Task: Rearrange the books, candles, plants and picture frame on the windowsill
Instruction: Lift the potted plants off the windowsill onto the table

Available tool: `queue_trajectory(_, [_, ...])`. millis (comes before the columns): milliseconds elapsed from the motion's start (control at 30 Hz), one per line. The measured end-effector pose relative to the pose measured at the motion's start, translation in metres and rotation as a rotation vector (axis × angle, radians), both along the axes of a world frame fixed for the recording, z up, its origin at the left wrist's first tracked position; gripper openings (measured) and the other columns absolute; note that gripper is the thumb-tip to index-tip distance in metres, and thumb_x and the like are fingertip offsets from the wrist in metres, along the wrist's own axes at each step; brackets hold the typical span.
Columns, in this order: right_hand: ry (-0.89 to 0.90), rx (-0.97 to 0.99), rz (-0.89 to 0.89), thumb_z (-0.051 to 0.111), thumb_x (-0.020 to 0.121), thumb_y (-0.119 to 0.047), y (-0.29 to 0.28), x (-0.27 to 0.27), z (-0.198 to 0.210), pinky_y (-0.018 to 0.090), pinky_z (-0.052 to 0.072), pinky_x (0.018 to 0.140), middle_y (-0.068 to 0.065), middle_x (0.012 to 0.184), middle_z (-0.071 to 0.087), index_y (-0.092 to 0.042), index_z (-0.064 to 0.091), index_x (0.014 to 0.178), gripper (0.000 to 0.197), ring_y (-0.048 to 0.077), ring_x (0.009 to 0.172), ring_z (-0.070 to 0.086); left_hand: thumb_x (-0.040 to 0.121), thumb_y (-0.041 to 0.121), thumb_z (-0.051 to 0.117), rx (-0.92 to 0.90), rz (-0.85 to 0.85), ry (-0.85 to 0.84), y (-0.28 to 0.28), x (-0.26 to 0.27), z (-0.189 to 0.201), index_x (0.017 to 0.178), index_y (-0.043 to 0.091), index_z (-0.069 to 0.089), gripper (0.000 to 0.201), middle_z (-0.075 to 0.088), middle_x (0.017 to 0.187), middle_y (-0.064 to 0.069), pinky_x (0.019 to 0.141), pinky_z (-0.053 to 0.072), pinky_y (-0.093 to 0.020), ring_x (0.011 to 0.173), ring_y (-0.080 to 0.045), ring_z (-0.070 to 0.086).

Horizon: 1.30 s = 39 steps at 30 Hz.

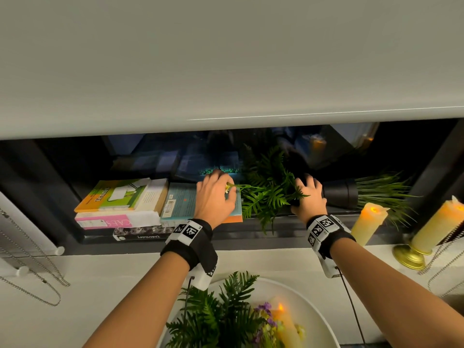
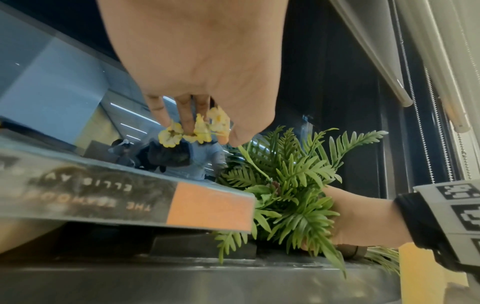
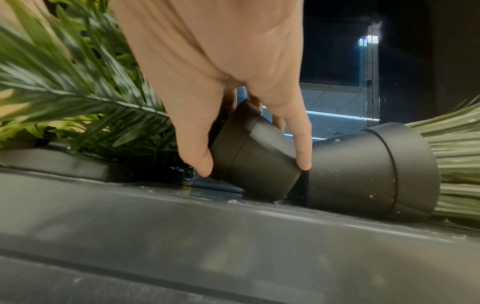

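Note:
A fern plant [image 1: 268, 194] in a black pot [image 3: 254, 154] stands tilted on the dark windowsill [image 1: 288, 222]. My right hand [image 1: 306, 192] grips that pot, thumb on one side and fingers on the other [image 3: 303, 162]. My left hand [image 1: 227, 189] pinches a sprig of yellow flowers [image 2: 197, 129] whose stem runs into the fern [image 2: 291, 185], just above a teal book [image 1: 180, 199]. A second black pot [image 1: 341, 193] with grass [image 1: 384, 192] lies on its side right behind the first one [image 3: 376, 170].
Left on the sill lies a stack of books [image 1: 118, 194]. Two lit candles [image 1: 369, 222] [image 1: 442, 224] stand at the right, one on a gold holder [image 1: 409, 257]. Below me is a white plate [image 1: 313, 310] with greenery, purple flowers and a candle. Blind chains [image 1: 37, 280] hang at left.

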State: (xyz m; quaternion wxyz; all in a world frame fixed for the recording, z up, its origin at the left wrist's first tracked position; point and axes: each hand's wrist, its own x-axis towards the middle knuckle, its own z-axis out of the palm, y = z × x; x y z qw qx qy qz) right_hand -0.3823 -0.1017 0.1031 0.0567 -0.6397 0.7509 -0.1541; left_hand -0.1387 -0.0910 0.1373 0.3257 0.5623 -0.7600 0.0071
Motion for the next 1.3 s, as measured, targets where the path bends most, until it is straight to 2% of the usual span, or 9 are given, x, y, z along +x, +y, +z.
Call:
queue_trajectory(133, [-0.020, -0.012, 0.005, 0.077, 0.073, -0.013, 0.001, -0.002, 0.001, 0.064, 0.039, 0.093, 0.009, 0.152, 0.017, -0.018, 0.034, 0.139, 0.080, 0.036, 0.139, 0.014, 0.085, 0.025, 0.059, 0.049, -0.019, -0.011, 0.003, 0.005, -0.008, 0.104, 0.019, 0.058, 0.020, 0.052, 0.113, -0.001, 0.089, 0.030, -0.035, 0.105, -0.022, 0.048])
queue_trajectory(333, [-0.149, -0.101, 0.021, 0.079, 0.068, -0.020, 0.007, -0.005, 0.002, 0.062, 0.039, 0.094, 0.008, 0.147, 0.024, -0.024, 0.037, 0.138, 0.082, 0.036, 0.132, 0.023, 0.075, 0.018, 0.066, 0.103, 0.045, 0.027, 0.010, -0.001, -0.018, 0.133, 0.018, 0.040, 0.064, 0.039, 0.131, -0.005, 0.102, 0.030, -0.042, 0.119, -0.024, 0.043])
queue_trajectory(500, [-0.183, -0.100, -0.025, 0.079, 0.066, -0.038, 0.013, -0.005, 0.009, 0.057, 0.040, 0.096, 0.011, 0.130, 0.042, -0.012, 0.056, 0.115, 0.060, 0.034, 0.123, 0.035, 0.069, 0.014, 0.070, 0.041, 0.168, 0.109, 0.013, -0.005, -0.019, 0.131, 0.009, 0.033, 0.073, 0.038, 0.125, -0.010, 0.096, 0.037, -0.043, 0.112, -0.029, 0.046])
queue_trajectory(600, [-0.213, -0.103, -0.033, 0.078, 0.066, -0.045, 0.014, -0.007, 0.011, 0.058, 0.040, 0.097, 0.012, 0.125, 0.047, -0.009, 0.056, 0.110, 0.061, 0.031, 0.123, 0.037, 0.070, 0.017, 0.071, 0.089, 0.237, 0.111, 0.014, -0.008, -0.020, 0.141, 0.009, 0.024, 0.086, 0.038, 0.128, -0.011, 0.097, 0.037, -0.043, 0.116, -0.028, 0.044])
queue_trajectory(667, [-0.240, -0.127, -0.018, 0.078, 0.066, -0.046, 0.015, -0.010, 0.012, 0.061, 0.040, 0.096, 0.010, 0.126, 0.045, -0.006, 0.055, 0.110, 0.064, 0.031, 0.123, 0.038, 0.072, 0.022, 0.072, 0.151, 0.169, 0.152, 0.013, -0.014, -0.022, 0.146, 0.011, 0.018, 0.092, 0.039, 0.130, -0.010, 0.099, 0.037, -0.044, 0.119, -0.029, 0.043])
queue_trajectory(867, [-0.256, -0.135, 0.011, 0.075, 0.066, -0.055, 0.023, -0.009, 0.012, 0.061, 0.034, 0.102, 0.003, 0.134, 0.040, -0.009, 0.051, 0.123, 0.077, 0.025, 0.127, 0.038, 0.074, 0.048, 0.073, 0.315, -0.200, 0.186, 0.015, -0.056, -0.020, 0.146, 0.024, 0.017, 0.094, 0.037, 0.138, -0.005, 0.105, 0.037, -0.049, 0.126, -0.025, 0.042])
queue_trajectory(1000, [-0.357, -0.137, 0.023, 0.079, 0.066, -0.049, 0.023, -0.014, 0.013, 0.055, 0.041, 0.100, 0.005, 0.122, 0.052, -0.011, 0.049, 0.119, 0.072, 0.026, 0.119, 0.048, 0.071, 0.053, 0.074, 0.290, -0.202, 0.241, 0.007, -0.079, -0.015, 0.143, 0.029, 0.024, 0.091, 0.044, 0.128, -0.006, 0.099, 0.043, -0.050, 0.120, -0.028, 0.047])
queue_trajectory(1133, [-0.513, -0.042, 0.049, 0.084, 0.067, -0.027, 0.015, -0.026, 0.016, 0.048, 0.043, 0.103, 0.010, 0.127, 0.058, -0.017, 0.042, 0.129, 0.076, 0.031, 0.121, 0.052, 0.080, 0.047, 0.067, 0.280, -0.147, 0.149, -0.001, -0.092, -0.011, 0.134, 0.026, 0.045, 0.062, 0.046, 0.129, -0.010, 0.101, 0.040, -0.047, 0.122, -0.031, 0.044])
queue_trajectory(1300, [-0.236, 0.048, 0.009, 0.075, 0.077, -0.032, 0.011, -0.032, 0.018, 0.055, 0.027, 0.108, 0.008, 0.137, 0.048, -0.018, 0.045, 0.127, 0.060, 0.033, 0.131, 0.035, 0.085, 0.053, 0.056, 0.205, -0.090, -0.114, -0.002, -0.104, -0.011, 0.130, 0.030, 0.053, 0.050, 0.043, 0.137, -0.010, 0.101, 0.030, -0.042, 0.125, -0.030, 0.037])
